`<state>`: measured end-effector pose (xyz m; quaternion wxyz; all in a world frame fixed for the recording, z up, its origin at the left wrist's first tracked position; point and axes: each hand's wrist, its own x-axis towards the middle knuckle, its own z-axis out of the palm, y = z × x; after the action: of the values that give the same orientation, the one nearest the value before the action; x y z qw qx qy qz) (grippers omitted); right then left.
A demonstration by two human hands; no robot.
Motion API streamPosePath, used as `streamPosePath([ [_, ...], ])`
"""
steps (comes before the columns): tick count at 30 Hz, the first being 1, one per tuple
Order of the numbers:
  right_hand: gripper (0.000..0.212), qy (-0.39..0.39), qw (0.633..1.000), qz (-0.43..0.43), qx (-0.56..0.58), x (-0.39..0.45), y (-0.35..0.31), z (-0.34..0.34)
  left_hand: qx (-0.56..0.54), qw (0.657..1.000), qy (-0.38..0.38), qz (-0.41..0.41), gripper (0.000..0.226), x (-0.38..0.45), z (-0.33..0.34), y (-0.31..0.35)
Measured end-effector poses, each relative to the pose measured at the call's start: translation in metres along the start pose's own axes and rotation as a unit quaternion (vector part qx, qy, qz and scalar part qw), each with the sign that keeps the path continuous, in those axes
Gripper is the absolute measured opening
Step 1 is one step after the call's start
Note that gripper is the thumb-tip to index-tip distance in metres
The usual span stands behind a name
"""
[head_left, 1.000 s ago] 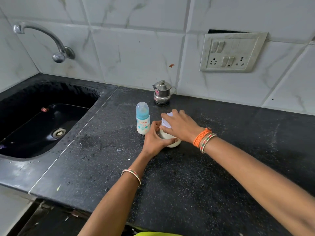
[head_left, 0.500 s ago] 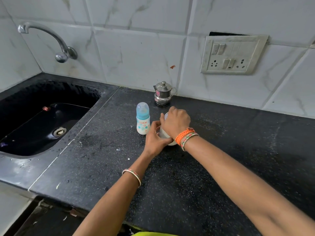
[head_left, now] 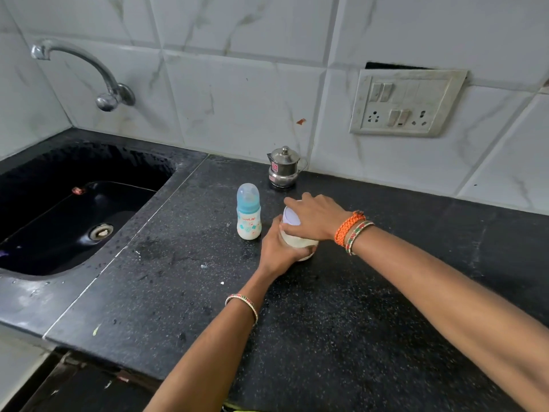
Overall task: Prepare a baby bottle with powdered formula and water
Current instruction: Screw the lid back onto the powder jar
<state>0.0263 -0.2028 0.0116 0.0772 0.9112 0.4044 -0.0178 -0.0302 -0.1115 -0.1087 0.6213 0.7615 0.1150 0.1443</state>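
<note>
Both hands held the formula jar [head_left: 297, 242] just right of the baby bottle [head_left: 249, 212]: left hand [head_left: 277, 251] gripped its body, right hand [head_left: 315, 217] curled over the white lid [head_left: 290, 216]. Light, smooth plastic, likely slippery; best steadied low on the bench [head_left: 326, 322].

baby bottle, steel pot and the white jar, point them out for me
baby bottle [head_left: 249, 222]: head view, on its printed white body below the blue collar.
steel pot [head_left: 282, 169]: head view, on its round body under the lid.
white jar [head_left: 291, 217]: head view, on the visible part of its lid.
</note>
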Motion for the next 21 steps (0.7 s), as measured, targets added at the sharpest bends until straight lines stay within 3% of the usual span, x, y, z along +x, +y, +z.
streamPosePath([
  [8, 0.067, -0.156, 0.977, -0.12, 0.079, 0.007, 0.02, -0.033, 0.05, 0.996, -0.07, -0.017, 0.105, 0.009, -0.014, -0.004],
  [11, 0.07, -0.155, 0.977, -0.106, 0.105, 0.008, 0.019, -0.036, 0.053, 0.996, -0.071, -0.018, 0.104, 0.008, -0.012, -0.004],
  [17, 0.083, -0.141, 0.989, -0.047, 0.005, 0.008, -0.004, -0.035, 0.057, 0.995, -0.078, -0.022, 0.103, 0.01, -0.013, -0.003],
  [19, 0.074, -0.126, 0.991, -0.038, 0.006, 0.007, -0.003, -0.037, 0.054, 0.996, -0.067, -0.023, 0.096, 0.009, -0.012, -0.002],
  [21, 0.06, -0.064, 0.997, -0.01, 0.031, 0.004, 0.0, -0.03, 0.046, 0.997, -0.053, -0.018, 0.088, 0.005, -0.009, -0.001],
])
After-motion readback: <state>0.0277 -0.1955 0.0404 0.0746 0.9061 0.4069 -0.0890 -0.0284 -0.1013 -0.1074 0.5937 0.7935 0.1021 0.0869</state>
